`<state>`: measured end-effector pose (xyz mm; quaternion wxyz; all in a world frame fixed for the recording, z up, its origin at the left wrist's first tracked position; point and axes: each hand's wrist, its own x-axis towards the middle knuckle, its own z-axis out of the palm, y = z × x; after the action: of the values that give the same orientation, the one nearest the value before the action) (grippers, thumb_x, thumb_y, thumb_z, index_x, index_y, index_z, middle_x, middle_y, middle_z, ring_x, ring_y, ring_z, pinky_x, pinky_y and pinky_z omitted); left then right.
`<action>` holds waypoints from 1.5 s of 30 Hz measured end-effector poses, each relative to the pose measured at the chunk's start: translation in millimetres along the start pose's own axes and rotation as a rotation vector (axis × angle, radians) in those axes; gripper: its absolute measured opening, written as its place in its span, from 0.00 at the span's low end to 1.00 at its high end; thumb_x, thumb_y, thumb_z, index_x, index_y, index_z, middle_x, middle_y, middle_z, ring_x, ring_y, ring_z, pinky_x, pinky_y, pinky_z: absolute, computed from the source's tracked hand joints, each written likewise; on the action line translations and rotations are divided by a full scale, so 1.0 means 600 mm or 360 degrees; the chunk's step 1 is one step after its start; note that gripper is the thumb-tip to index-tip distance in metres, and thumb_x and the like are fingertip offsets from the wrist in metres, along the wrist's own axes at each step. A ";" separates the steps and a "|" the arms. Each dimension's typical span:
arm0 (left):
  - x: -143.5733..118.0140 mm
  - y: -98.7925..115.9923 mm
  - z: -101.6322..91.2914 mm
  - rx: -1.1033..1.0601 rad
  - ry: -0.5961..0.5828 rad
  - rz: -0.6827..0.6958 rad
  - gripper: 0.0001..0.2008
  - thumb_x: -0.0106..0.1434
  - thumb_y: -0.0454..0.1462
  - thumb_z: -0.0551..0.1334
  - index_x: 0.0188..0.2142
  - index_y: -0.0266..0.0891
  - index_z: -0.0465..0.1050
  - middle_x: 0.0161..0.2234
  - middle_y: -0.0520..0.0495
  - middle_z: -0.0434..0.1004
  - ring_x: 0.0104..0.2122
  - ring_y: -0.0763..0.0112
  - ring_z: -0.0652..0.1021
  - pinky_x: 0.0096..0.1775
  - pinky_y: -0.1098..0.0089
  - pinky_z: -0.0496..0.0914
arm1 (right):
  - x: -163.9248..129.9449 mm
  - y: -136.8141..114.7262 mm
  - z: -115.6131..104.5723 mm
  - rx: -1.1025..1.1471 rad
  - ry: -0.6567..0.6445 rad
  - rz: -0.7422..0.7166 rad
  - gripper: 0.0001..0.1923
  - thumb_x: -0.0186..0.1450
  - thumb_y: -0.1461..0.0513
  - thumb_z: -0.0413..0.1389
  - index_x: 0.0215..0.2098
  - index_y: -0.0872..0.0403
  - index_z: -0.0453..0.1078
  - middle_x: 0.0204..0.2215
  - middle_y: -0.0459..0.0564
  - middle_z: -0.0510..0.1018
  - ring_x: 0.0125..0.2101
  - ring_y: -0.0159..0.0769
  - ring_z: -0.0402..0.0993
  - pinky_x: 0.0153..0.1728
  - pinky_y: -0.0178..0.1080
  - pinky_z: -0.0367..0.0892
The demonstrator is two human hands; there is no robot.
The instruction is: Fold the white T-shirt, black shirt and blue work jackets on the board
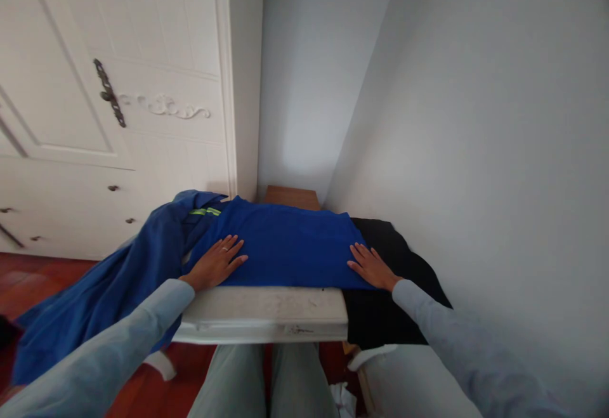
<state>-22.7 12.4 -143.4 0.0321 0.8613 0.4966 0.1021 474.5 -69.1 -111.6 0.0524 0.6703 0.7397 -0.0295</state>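
Note:
A bright blue cloth garment [295, 240] lies flat across a white table [266, 311]; its exact kind is not clear. My left hand [216, 262] rests flat on its left part, fingers spread, a ring on one finger. On its right edge lies my right hand [373, 267], palm down with the fingers apart. Beside my left hand, a darker blue garment [147, 256] with yellow-green stripes drapes off the table's left end. A black cloth [409, 272] covers the right end, partly under my right forearm, and hangs over the front edge.
A white wardrobe [176, 44] with dark metal handles stands at the left behind the table. Grey walls [476, 120] meet in the corner behind and to the right. A brown wooden piece [292, 197] shows behind the table. The floor [52, 275] is reddish wood.

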 end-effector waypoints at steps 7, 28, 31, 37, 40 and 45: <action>0.056 0.046 -0.045 0.0040 0.0023 -0.0025 0.39 0.69 0.58 0.43 0.65 0.33 0.61 0.68 0.34 0.55 0.70 0.50 0.50 0.65 0.50 0.52 | -0.008 -0.089 -0.034 0.0013 0.0225 -0.0010 0.46 0.71 0.41 0.31 0.71 0.68 0.48 0.69 0.68 0.51 0.70 0.53 0.44 0.68 0.55 0.42; 0.047 -0.032 -0.033 0.0168 -0.0046 -0.0361 0.39 0.69 0.57 0.44 0.63 0.27 0.62 0.66 0.28 0.58 0.66 0.47 0.60 0.63 0.52 0.57 | 0.057 -0.176 -0.003 0.0228 -0.0111 -0.0270 0.43 0.70 0.39 0.33 0.73 0.58 0.44 0.72 0.59 0.44 0.71 0.47 0.37 0.68 0.55 0.39; 0.076 -0.020 -0.043 0.0181 0.0073 -0.0324 0.37 0.70 0.56 0.42 0.59 0.28 0.66 0.64 0.28 0.63 0.66 0.46 0.61 0.62 0.50 0.59 | 0.057 -0.145 -0.022 0.0185 -0.0228 -0.0155 0.44 0.70 0.39 0.33 0.72 0.60 0.45 0.71 0.62 0.46 0.71 0.51 0.39 0.67 0.58 0.42; 0.177 0.020 -0.041 0.0124 0.0008 0.0083 0.34 0.70 0.54 0.45 0.65 0.34 0.60 0.68 0.36 0.57 0.70 0.53 0.52 0.66 0.53 0.51 | 0.124 -0.176 -0.059 0.0198 -0.0019 -0.0127 0.45 0.70 0.39 0.35 0.72 0.62 0.47 0.70 0.65 0.51 0.70 0.53 0.44 0.66 0.54 0.46; 0.217 0.033 -0.026 0.0121 -0.0004 0.0118 0.32 0.70 0.52 0.45 0.66 0.35 0.59 0.69 0.36 0.56 0.70 0.53 0.52 0.66 0.51 0.50 | 0.180 -0.228 -0.057 0.0220 0.0112 -0.0173 0.42 0.71 0.41 0.37 0.71 0.61 0.48 0.70 0.64 0.51 0.70 0.52 0.45 0.66 0.54 0.46; 0.221 0.001 -0.006 0.0191 -0.0159 -0.0189 0.37 0.71 0.54 0.40 0.67 0.30 0.57 0.69 0.32 0.55 0.69 0.51 0.55 0.65 0.53 0.52 | 0.237 -0.253 -0.037 0.0341 0.0109 -0.0166 0.41 0.72 0.42 0.36 0.71 0.62 0.49 0.70 0.64 0.50 0.70 0.51 0.44 0.67 0.53 0.45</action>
<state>41.6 126.2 -120.9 0.0112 0.8347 0.5499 0.0270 309.3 59.1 -110.1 -0.0463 0.6334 0.7674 -0.0882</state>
